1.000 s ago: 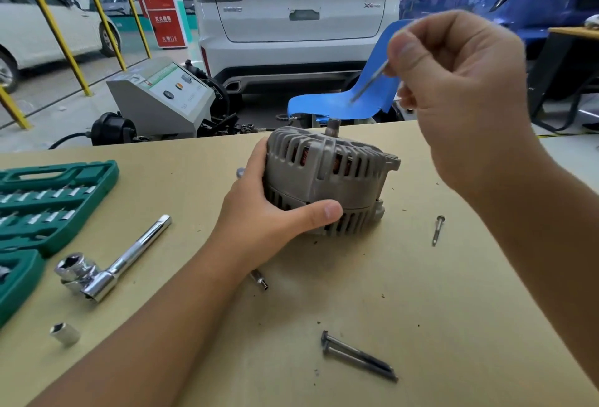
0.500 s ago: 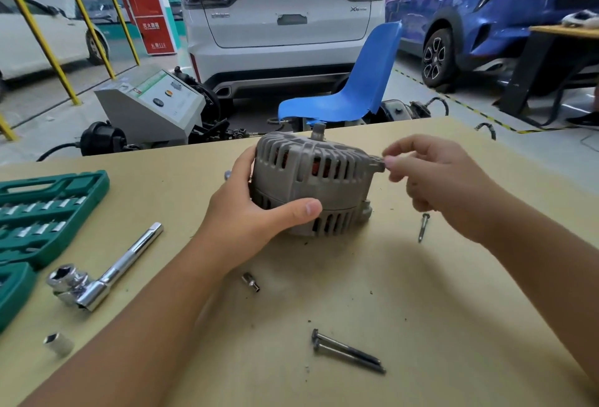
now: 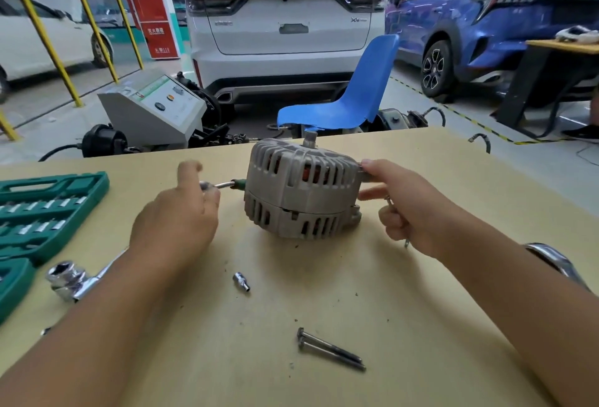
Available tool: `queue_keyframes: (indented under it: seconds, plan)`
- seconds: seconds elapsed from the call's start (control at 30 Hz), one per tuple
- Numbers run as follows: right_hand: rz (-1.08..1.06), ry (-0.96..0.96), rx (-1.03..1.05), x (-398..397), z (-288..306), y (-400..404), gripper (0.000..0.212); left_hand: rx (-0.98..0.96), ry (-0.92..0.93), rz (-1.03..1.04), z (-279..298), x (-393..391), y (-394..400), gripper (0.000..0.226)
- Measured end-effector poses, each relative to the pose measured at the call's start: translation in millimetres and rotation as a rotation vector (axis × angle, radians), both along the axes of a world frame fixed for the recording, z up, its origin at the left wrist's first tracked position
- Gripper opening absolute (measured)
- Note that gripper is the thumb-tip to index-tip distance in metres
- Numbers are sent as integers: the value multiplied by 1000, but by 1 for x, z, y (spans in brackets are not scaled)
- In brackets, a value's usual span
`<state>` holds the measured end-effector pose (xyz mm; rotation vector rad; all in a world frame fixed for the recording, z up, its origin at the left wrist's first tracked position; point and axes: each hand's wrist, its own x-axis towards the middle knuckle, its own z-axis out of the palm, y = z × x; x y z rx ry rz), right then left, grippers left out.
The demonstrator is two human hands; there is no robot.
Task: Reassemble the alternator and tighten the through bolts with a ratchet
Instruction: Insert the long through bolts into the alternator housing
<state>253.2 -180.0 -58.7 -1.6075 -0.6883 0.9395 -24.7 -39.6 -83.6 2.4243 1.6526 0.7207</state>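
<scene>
Here, I see the tan desk [image 3: 405,293] carrying the grey alternator [image 3: 301,189] at its centre, shaft stub pointing up. At nine o'clock of it lies the green socket case [image 3: 42,212], and at seven o'clock the chrome ratchet [image 3: 73,280]. My left hand [image 3: 176,222] hovers just beside the alternator at nine o'clock, touching nothing, its fingers loosely apart. My right hand [image 3: 411,212] is at three o'clock, thumb and forefinger pinching the housing's ear. Two through bolts [image 3: 330,350] lie side by side at six o'clock, and a small socket [image 3: 241,281] sits between them and my left hand.
</scene>
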Motion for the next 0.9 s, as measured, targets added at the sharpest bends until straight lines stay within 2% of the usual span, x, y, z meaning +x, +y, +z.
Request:
queue_keyframes:
  seconds: [0.07, 0.13, 0.2, 0.27, 0.3, 0.37, 0.4, 0.43, 0.47, 0.53, 0.6, 0.73, 0.9]
  plan:
    - [91, 144, 20, 3, -1, 0, 31, -23, 98, 4, -3, 2, 0, 14]
    - [145, 222, 73, 5, -2, 1, 25, -95, 123, 26, -3, 3, 0, 10]
    - [167, 265, 106, 7, -2, 1, 21, -164, 175, 54, -4, 3, 0, 15]
    - [202, 293, 128, 10, -3, 1, 20, -150, 187, 79, -3, 3, -2, 24]
    - [221, 298, 137, 11, -3, 0, 22, -91, 111, 81, -1, 5, -5, 31]
    - [246, 297, 153, 14, -4, -1, 29, 1, -243, 30, 10, 13, -14, 43]
    - [256, 296, 162, 15, -5, -1, 31, -75, -473, -13, 19, 19, -20, 50]
    - [269, 295, 171, 16, -5, -2, 31, -237, -679, -64, 30, 26, -26, 59]
    - [288, 292, 181, 17, -6, -3, 30, -424, -801, -110, 37, 32, -32, 65]
    - [331, 264, 198, 19, -8, -5, 26, -705, -849, -166, 43, 38, -37, 70]
    - [363, 228, 222, 22, -9, -7, 25, -833, -871, -226, 43, 37, -40, 71]
    - [370, 184, 284, 24, -12, -7, 32, -793, -829, -331, 38, 32, -37, 53]
    - [465, 112, 312, 23, -9, -7, 32, -727, -790, -423, 39, 33, -37, 51]
